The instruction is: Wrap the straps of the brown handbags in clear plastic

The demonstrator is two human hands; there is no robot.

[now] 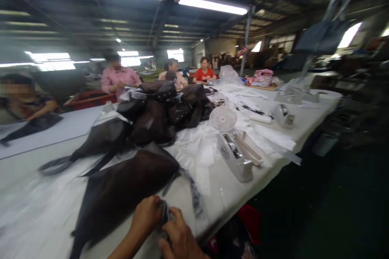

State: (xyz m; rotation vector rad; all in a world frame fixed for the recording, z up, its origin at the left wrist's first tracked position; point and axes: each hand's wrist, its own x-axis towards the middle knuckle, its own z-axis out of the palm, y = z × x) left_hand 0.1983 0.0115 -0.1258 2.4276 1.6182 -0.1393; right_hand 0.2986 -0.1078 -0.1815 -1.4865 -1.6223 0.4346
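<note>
A dark brown-black bag (127,188) lies on the pale table just beyond my hands. My left hand (148,213) is closed on a dark strap (164,212) that looks partly covered in a whitish wrap. My right hand (180,234) pinches the same strap from the other side, its fingers curled close to the left ones. Another strap (194,194), wrapped in see-through material, trails from the bag's right corner over the tabletop. Motion blur hides the finer detail between my fingers. Behind this bag rests a second dark bag (105,137) with a looped handle.
A heap of dark bags (154,119) fills the table's middle. To its right are a small white fan (223,119), a grey tape dispenser (235,158), another dispenser (282,115) and white strips (206,145). Several co-workers sit along the far side. The table edge (243,202) drops off at right.
</note>
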